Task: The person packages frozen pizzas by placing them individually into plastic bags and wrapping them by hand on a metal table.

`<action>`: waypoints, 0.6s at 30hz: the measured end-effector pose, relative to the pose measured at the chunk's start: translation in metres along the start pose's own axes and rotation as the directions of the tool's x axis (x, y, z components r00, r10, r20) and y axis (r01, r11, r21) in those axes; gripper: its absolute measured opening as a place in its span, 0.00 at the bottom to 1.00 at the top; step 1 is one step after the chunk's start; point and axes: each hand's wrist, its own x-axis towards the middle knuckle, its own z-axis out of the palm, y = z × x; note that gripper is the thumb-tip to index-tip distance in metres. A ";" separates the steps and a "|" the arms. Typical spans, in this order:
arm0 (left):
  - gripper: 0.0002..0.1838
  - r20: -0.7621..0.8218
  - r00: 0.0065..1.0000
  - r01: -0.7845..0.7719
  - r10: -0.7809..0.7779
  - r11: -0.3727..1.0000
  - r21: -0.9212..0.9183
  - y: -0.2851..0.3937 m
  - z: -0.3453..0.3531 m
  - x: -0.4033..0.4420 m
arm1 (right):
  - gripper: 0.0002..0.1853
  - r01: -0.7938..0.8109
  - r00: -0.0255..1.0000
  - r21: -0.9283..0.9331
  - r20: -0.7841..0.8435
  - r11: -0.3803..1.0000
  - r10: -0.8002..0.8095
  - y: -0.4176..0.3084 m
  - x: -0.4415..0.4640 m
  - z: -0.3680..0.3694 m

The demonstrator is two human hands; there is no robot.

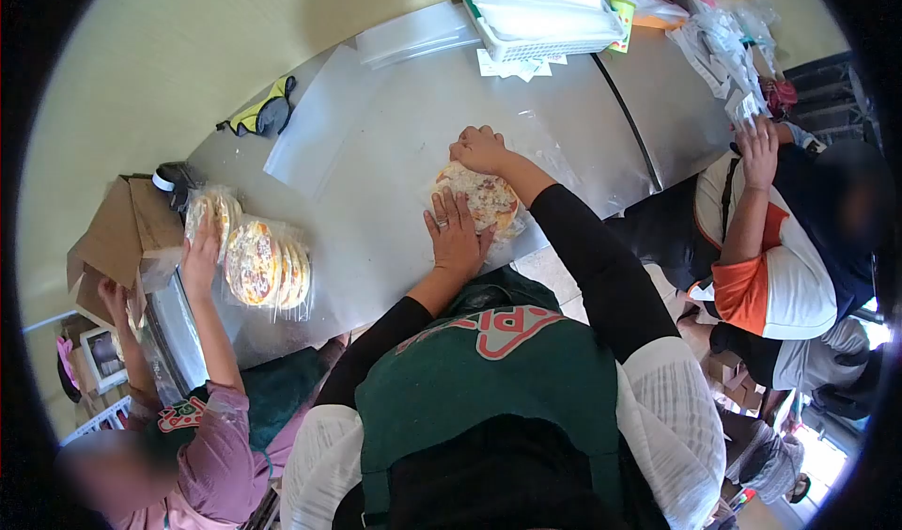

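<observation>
Both left hand (456, 241) and right hand (481, 151) touch pizza (490, 203); apron (498, 384) perhaps reads "PI".

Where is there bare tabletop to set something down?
Between the bagged pizzas and the handled pizza, and beyond that, short of the papers by the basket. Crowded: left end, around the cardboard box; far right corner, with plastic bags.

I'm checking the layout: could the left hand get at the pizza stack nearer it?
Probably yes: the left hand rests on a pizza, and only bare tabletop seems to separate it from that stack, though a co-worker's hand is close by.
</observation>
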 end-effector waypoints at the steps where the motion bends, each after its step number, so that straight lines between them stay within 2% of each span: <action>1: 0.44 -0.005 1.000 -0.001 0.001 1.000 -0.012 -0.001 0.001 0.001 | 0.23 0.009 0.999 0.002 0.034 1.000 -0.009 -0.001 0.000 -0.003; 7: 0.45 -0.011 1.000 -0.016 0.016 0.999 -0.038 -0.003 0.003 0.003 | 0.28 -0.040 0.997 0.065 0.061 0.997 0.036 0.000 0.003 -0.005; 10: 0.45 -0.004 1.000 -0.018 0.018 0.999 -0.033 -0.005 0.002 0.005 | 0.27 -0.057 0.995 0.030 0.087 0.998 0.054 -0.005 -0.001 -0.009; 13: 0.46 0.000 1.000 -0.009 0.009 1.000 -0.028 -0.005 0.002 0.006 | 0.27 -0.005 0.999 -0.040 0.039 0.999 0.007 -0.014 -0.015 -0.023; 16: 0.46 -0.002 1.000 -0.013 0.013 1.000 0.004 -0.004 0.001 0.006 | 0.22 0.107 0.964 0.268 -0.265 0.957 -0.034 0.011 -0.011 -0.030; 18: 0.46 -0.036 0.999 -0.028 0.028 1.000 -0.003 -0.004 0.000 0.007 | 0.14 0.160 0.893 0.499 -0.441 0.852 0.091 0.044 -0.025 -0.047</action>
